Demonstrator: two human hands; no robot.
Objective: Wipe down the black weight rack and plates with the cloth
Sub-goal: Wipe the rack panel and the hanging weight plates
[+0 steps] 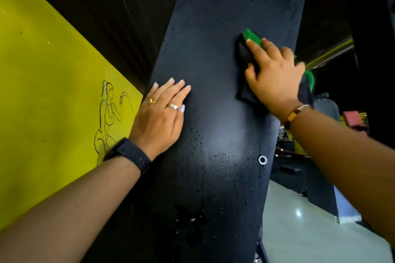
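Held left hand (159, 117) flat, palm down, fingers straight and close together; pressed right hand (273, 74) palm-down higher up, fingers spread.

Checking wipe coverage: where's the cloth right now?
Head view, upper right: the cloth is pressed flat against the black rack panel under the right hand, up and right of the left hand resting on the panel's left edge.
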